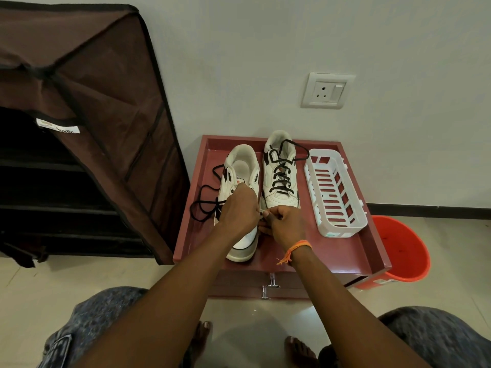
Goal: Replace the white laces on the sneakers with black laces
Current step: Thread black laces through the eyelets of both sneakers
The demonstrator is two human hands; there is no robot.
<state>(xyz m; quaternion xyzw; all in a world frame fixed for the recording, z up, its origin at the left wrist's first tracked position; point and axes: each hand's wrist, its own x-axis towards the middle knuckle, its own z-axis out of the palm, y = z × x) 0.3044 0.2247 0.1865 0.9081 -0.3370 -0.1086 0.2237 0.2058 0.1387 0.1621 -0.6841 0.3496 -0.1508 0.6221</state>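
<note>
Against a pale wall, a low maroon cabinet top [353,251] carries two white sneakers. On the nearer sneaker [240,166], the left hand [240,208] and right hand [285,221] each pinch a black lace [204,200]; the farther sneaker [281,171] is already black-laced.

One head-worn camera, looking forward and down, close above the maroon drawer cabinet [350,251] against the wall.

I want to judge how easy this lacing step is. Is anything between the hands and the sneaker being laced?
Nothing visible does. The left hand rests on the left sneaker; the right hand is beside it.
</note>
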